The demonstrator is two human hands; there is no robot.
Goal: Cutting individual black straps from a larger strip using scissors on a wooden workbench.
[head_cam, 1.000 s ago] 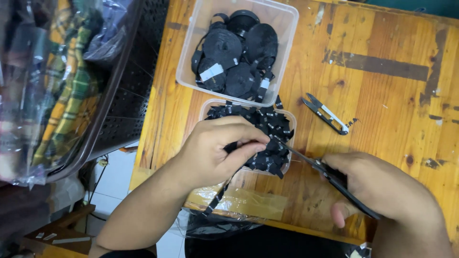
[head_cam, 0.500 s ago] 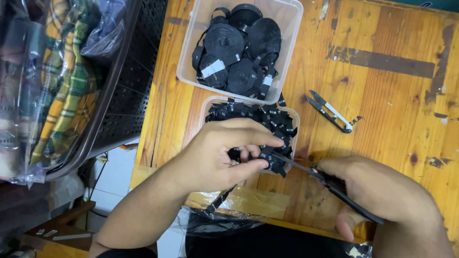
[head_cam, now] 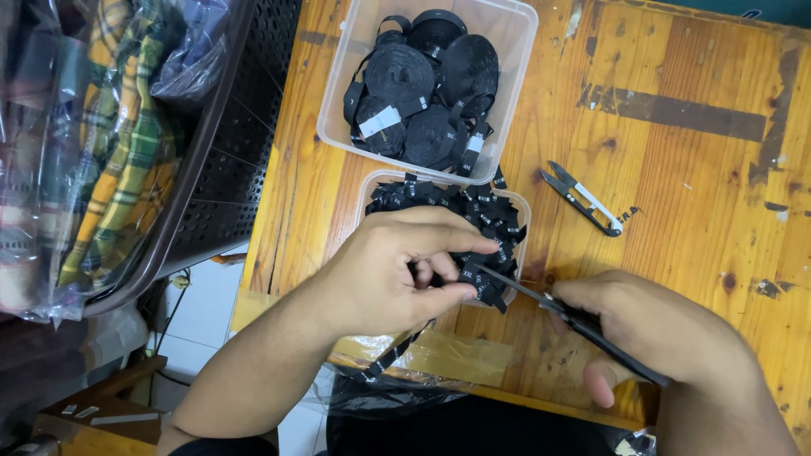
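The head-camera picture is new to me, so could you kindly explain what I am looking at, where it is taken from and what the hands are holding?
There is no machine here: a person works with two bare hands, and one camera worn on the head looks down at them. The left hand pinches a black ribbon with small white markings, which hangs over the edge of the wooden table. The right hand grips black scissors, their tips at the ribbon by the left fingers. Under the hands stands a small clear tub full of cut black label pieces. Behind it, a larger clear tub holds rolls of the same ribbon. Small thread snips lie unused on the table to the right. On the left, a dark basket holds bagged checked cloth.
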